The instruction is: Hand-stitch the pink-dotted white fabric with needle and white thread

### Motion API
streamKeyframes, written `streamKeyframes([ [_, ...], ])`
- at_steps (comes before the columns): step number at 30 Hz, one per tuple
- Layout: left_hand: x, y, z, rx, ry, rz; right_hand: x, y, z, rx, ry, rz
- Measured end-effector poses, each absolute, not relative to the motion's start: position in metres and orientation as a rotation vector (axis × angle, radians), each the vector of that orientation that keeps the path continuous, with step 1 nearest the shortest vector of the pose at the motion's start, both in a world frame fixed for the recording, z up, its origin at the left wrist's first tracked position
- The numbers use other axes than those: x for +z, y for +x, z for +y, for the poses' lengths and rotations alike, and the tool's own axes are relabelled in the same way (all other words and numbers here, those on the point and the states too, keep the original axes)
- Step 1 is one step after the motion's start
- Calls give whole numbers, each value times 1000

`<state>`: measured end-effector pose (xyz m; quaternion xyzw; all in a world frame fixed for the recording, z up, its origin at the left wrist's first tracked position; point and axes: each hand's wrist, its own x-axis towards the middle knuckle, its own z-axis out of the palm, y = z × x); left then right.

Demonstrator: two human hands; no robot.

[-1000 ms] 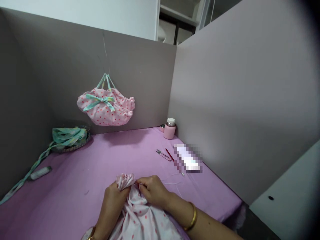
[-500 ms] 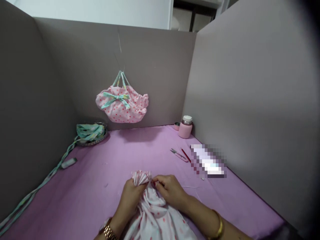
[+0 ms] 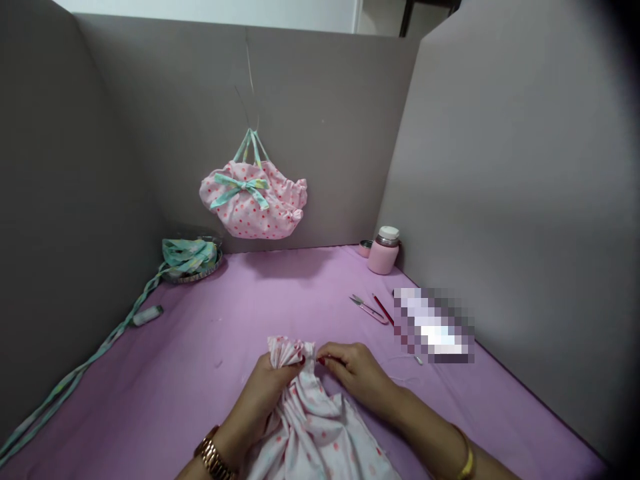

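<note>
A white and pink polka-dot fabric (image 3: 315,437) hangs in loose folds toward me, its top edge bunched into tight pleats. My left hand (image 3: 266,387) is closed around the gathered edge, the thumb pressing the pleats together. Just right of that edge, my right hand (image 3: 357,370) is closed in a pinch, its fingertips a little apart from the gathers. Whatever is between those fingertips is too small to make out. Beyond and to the right lie pink-handled thread snips (image 3: 369,309) and a thin red pencil-like stick (image 3: 383,309).
A pink polka-dot gathered piece (image 3: 257,210) with a mint bow hangs before the grey back panel (image 3: 340,133). Mint fabric strips (image 3: 189,255) lie on a tray at left, trailing forward. A pink jar (image 3: 383,257) and a pixelated object (image 3: 434,327) stand along the right.
My right hand has drawn slightly right, away from the gathered edge, and more of that edge now shows. The whole view has shifted a little.
</note>
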<state>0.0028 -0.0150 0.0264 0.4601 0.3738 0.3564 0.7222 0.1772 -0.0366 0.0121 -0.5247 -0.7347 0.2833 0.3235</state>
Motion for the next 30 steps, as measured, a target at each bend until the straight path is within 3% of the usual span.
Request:
streamKeyframes([
  [8,25,-2,-12,721,916,738,40,185,-25,957,-1223,-2125],
  [15,27,-6,-10,668,878,763,28,184,-26,1279,-1093,-1875],
  [30,22,2,-7,665,918,821,30,190,-30,1299,-1047,-1971],
])
